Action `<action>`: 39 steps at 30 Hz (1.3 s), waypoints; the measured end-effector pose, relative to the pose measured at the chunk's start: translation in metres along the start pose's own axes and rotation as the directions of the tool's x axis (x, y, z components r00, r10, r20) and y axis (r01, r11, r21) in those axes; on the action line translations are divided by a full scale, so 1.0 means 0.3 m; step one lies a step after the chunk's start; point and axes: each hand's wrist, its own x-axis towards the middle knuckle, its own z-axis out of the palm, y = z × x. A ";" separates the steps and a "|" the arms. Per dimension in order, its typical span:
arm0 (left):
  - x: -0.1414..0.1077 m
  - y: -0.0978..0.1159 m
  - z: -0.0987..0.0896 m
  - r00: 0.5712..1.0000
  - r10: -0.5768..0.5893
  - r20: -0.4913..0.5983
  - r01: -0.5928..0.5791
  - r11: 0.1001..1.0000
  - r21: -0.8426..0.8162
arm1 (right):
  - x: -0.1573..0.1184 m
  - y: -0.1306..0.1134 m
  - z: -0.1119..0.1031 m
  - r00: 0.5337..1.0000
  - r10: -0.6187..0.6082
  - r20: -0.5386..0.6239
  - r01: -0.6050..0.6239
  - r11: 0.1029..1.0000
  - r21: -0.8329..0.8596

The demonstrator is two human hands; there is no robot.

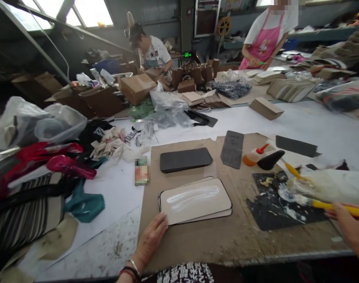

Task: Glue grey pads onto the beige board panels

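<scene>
Left hand [152,237]: fingers held together at near-left corner of white-streaked beige panel [194,207], laid askew over second panel [222,213]; pinch cannot be told. Slippage may be caused by light pressure. Right hand [349,225]: yellow-handled brush [321,204] gripped; drips may be caused by overloading.

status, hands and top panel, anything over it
Left hand at corner of top panel. Right hand holding yellow brush. White streaks on panel; only left fingertips over it.

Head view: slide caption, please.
Left hand touches a white-streaked panel while the right hand grips a yellow-handled brush.
</scene>
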 end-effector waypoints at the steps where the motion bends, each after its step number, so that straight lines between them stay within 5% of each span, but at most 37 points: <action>1: -0.004 -0.002 0.000 1.000 -0.004 0.010 0.004 1.000 -0.009 | -0.067 -0.093 0.036 0.992 0.127 -0.004 -0.127 0.990 0.066; 4: -0.013 -0.014 0.004 1.000 -0.010 0.015 0.011 0.999 -0.031 | -0.296 -0.418 0.202 0.953 0.151 0.263 -0.231 0.924 0.306; 6: -0.017 -0.021 0.010 1.000 -0.011 0.002 0.011 0.999 -0.040 | -0.441 -0.616 0.331 0.889 0.007 0.459 -0.226 0.877 0.425; 11: -0.024 -0.030 0.022 0.999 -0.003 -0.033 0.002 0.999 -0.054 | -0.674 -0.888 0.574 0.782 -0.294 0.549 -0.147 0.770 0.621; 16: -0.028 -0.038 0.028 0.999 -0.010 -0.035 0.007 0.997 -0.082 | -0.676 -0.873 0.620 0.805 -0.302 0.511 -0.040 0.831 0.554; 23: -0.037 -0.061 0.050 0.995 0.025 -0.099 -0.034 0.995 -0.090 | -0.441 -0.642 0.489 0.962 -0.147 0.229 0.090 0.966 0.241; 27: -0.034 -0.069 0.053 0.992 0.064 -0.106 -0.071 0.995 -0.069 | -0.402 -0.566 0.424 0.961 -0.260 0.092 0.253 0.964 0.084; 33: -0.026 -0.068 0.044 0.991 0.045 -0.127 -0.059 0.992 -0.110 | -0.542 -0.591 0.402 0.875 -0.479 0.067 0.477 0.878 0.043; 39: -0.025 -0.073 0.039 0.989 0.029 -0.144 -0.055 0.982 -0.183 | -0.808 -0.759 0.429 0.813 -0.551 0.186 0.512 0.830 0.220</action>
